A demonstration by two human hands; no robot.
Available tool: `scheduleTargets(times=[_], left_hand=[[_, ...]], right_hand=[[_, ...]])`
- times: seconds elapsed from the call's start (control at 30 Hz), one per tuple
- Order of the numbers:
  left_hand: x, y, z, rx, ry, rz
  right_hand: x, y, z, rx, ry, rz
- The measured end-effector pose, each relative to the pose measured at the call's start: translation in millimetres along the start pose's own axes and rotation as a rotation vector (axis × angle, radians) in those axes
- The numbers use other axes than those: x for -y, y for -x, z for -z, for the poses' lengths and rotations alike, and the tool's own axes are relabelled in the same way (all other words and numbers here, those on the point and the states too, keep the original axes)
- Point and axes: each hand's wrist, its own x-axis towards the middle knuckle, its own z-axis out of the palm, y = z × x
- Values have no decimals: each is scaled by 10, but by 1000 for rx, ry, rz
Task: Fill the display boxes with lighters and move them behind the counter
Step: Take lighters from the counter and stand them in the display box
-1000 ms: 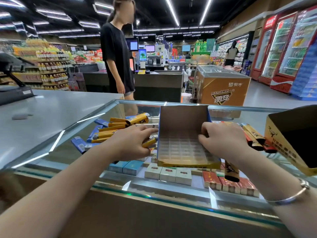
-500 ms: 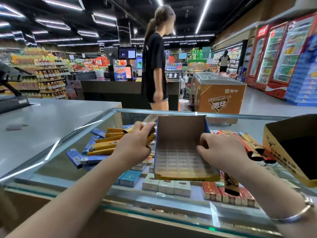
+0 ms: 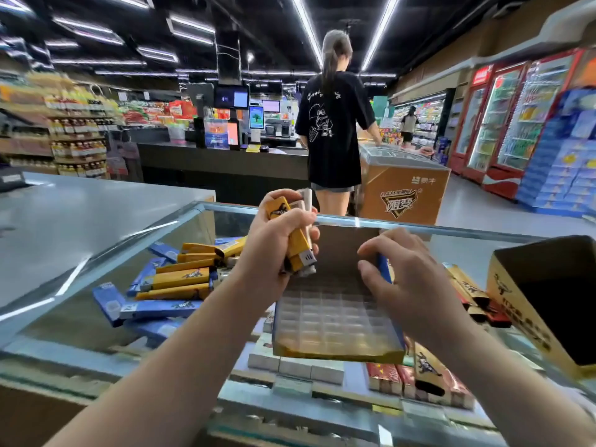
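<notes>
Two bare hands work over a glass-topped desk (image 3: 80, 304); the left hand (image 3: 274, 250), in the middle of the frame, has its fingers curled round a small bundle of lighters (image 3: 298, 240), of which one yellow and one white body show plainly and any more are hidden in the fist; their long axes run near upright, leaning a little, metal heads pointing down toward the box; the right hand (image 3: 409, 282) rests on the right wall of the display box (image 3: 338, 321), thumb inside and fingers bent over the blue edge, gripping it; the box sits at lower centre on the glass, an open cardboard tray with a brown back flap, a yellow front lip and a clear plastic grid of square cells, every visible cell unfilled.

At centre left lies a loose pile of lighters (image 3: 180, 282), about five yellow and about six blue, slim flat-sided plastic sticks lying on their sides, long axes mostly running left to right; right of the box lie a few gold and red lighters (image 3: 467, 295), slanting toward lower right; at the right edge stands a second display box (image 3: 548, 304), yellow card, dark inside.

A shopper in a black shirt (image 3: 335, 130) stands beyond the desk, back turned, beside an orange chest freezer (image 3: 403, 185).
</notes>
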Motion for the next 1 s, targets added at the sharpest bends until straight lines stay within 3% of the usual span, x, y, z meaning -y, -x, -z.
scheduleTargets(times=[0.07, 0.17, 0.3, 0.47, 0.57, 0.7, 0.9, 1.0], left_hand=[[14, 20, 19, 10, 31, 6], [-6, 27, 36, 11, 18, 2], [-30, 37, 64, -15, -24, 4], [-49, 53, 82, -6, -146, -83], [-54, 84, 42, 77, -191, -68], [-84, 79, 45, 143, -200, -18], [-98, -7, 167, 63, -49, 5], [-92, -54, 247, -46, -121, -68]], right_hand=[[110, 5, 38, -27, -139, 64], [339, -50, 74, 114, -268, 142], [577, -233, -18, 194, -183, 156], [601, -205, -180, 127, -550, 11], [498, -182, -121, 150, -803, -74], [347, -218, -30, 61, -1052, -185], [126, -309, 15, -120, -1290, -440], [41, -322, 24, -164, -1300, -514]])
